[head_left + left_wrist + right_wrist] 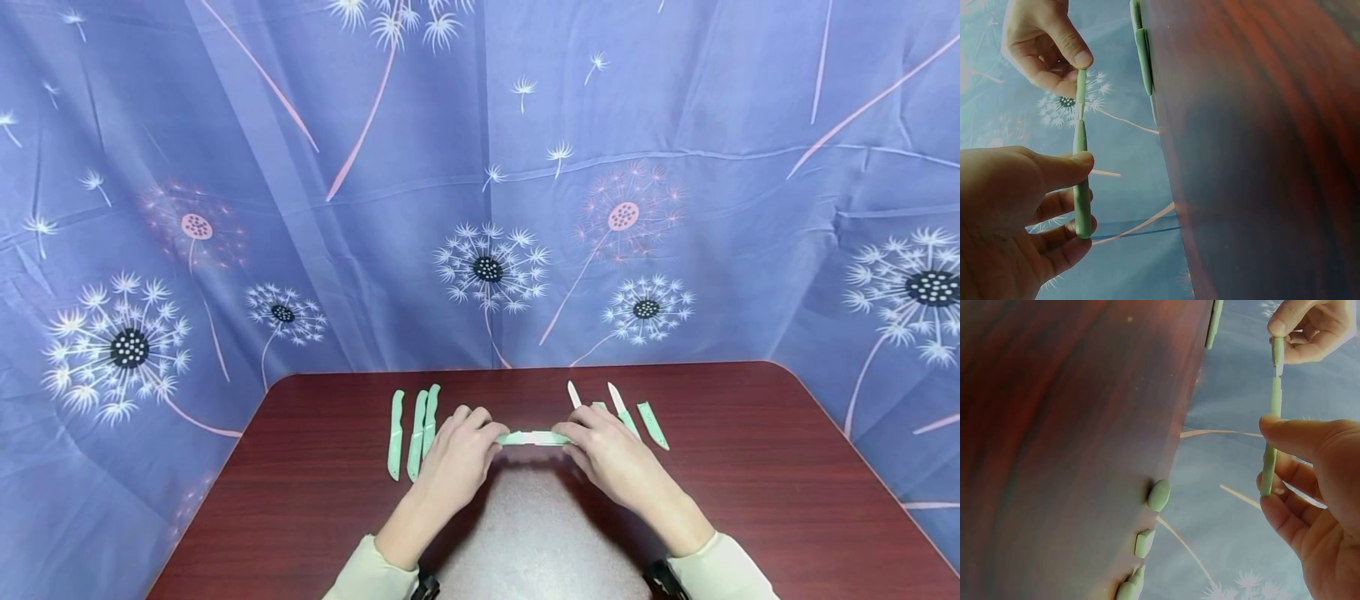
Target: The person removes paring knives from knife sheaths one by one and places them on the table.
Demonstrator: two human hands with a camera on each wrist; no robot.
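Note:
Both hands hold a small green paring knife with its matching sheath, level above the table. My left hand (459,454) pinches the round-ended knife handle (1082,194) between thumb and fingers. My right hand (615,458) grips the sheath (1272,456) by thumb and fingertips. A short stretch of pale blade (528,438) shows between the two green pieces; the rest of it is hidden. To the left of my left hand lie several sheathed green knives (395,435). Beyond my right hand are two bare-bladed knives (628,422) and a loose green sheath (652,426).
The dark red-brown wooden table (757,492) has a rounded far corner on each side. A blue curtain (375,275) with dandelion prints hangs right behind its far edge. Another green piece (598,405) lies partly hidden behind my right hand.

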